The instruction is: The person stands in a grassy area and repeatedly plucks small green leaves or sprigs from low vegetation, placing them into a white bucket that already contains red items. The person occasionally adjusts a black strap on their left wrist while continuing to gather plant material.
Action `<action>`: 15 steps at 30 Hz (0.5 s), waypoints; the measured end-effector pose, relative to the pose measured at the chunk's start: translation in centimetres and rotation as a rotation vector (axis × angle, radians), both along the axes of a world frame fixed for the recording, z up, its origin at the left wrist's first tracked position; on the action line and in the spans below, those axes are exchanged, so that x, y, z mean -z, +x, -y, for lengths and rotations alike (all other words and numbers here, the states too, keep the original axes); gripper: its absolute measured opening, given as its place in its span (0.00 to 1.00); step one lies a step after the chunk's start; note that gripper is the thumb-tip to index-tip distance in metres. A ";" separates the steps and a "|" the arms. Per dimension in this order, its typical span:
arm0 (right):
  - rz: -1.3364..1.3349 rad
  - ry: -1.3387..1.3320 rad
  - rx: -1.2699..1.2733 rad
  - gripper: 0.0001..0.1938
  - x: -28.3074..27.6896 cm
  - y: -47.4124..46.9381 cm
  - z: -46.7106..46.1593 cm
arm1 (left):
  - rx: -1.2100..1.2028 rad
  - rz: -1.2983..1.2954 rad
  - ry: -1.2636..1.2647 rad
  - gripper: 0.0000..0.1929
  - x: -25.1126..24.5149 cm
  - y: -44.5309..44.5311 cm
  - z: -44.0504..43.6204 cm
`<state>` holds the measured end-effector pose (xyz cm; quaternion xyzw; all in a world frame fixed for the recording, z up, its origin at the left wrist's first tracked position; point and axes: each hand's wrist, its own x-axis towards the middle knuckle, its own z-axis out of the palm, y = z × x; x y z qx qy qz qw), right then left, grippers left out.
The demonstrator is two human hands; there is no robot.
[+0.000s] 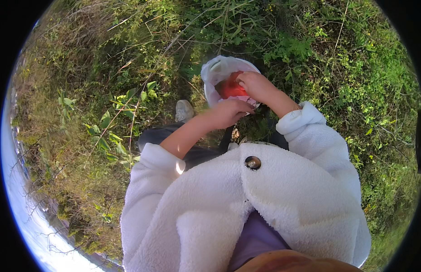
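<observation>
A white plastic bag stands with its mouth spread wide in front of me, low among the plants. Inside it shows something bright red, whose kind I cannot make out, beside a darker patch. My left hand is at the bag's near rim, its fingers bent over the edge and gripping it. From the right, my right hand reaches into the mouth with curled fingers beside the red thing. Whether those fingers hold anything is hidden.
Dense grass and low weeds surround me. Long dry stalks slant across beyond the bag. A leafy plant rises on the left. A light shoe and dark trousers show beneath my white fleece jacket.
</observation>
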<state>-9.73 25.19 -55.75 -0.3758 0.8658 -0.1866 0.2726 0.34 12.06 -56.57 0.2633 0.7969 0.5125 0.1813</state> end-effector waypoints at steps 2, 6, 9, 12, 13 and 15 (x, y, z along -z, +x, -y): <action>-0.052 -0.087 -0.027 0.11 0.8 -0.5 -0.2 | -0.200 0.031 -0.012 0.11 -0.1 -0.4 2.6; -0.105 -0.252 0.215 0.14 1.1 -2.7 0.4 | -0.525 -0.010 0.048 0.12 -0.1 -1.6 5.2; -0.235 -0.424 0.368 0.13 2.4 -4.7 2.7 | -0.595 -0.112 -0.054 0.13 0.1 -2.3 5.1; -0.426 -0.424 0.476 0.15 4.8 -6.0 5.9 | -0.479 -0.139 -0.050 0.13 0.4 -3.4 4.9; -0.418 -0.431 0.503 0.15 5.6 -6.3 6.8 | -0.501 -0.127 -0.058 0.13 0.5 -3.9 5.1; -0.324 -0.366 0.624 0.17 7.0 -7.1 8.4 | -0.548 -0.115 -0.071 0.12 0.6 -4.7 5.7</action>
